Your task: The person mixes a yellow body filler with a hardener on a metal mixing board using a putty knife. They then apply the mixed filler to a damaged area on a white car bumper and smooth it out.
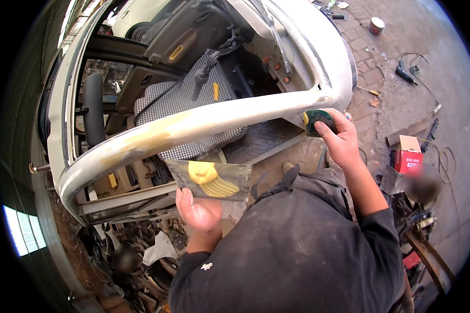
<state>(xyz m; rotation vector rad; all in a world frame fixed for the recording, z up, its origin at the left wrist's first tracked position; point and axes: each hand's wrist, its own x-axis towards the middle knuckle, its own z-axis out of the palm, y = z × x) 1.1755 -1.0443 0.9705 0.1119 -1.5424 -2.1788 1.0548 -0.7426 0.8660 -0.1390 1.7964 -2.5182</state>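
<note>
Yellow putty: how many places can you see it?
3. A yellow blob on the metal board in the left hand, a smear on the car door frame, a bit on the spreader in the right hand. More may be hidden.

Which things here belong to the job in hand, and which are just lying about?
In use:
- left hand holding a metal board with yellow filler
- right hand pressing a green spreader on the car frame

Lying about:
- tin
- screwdriver
- red box
- cables
</note>
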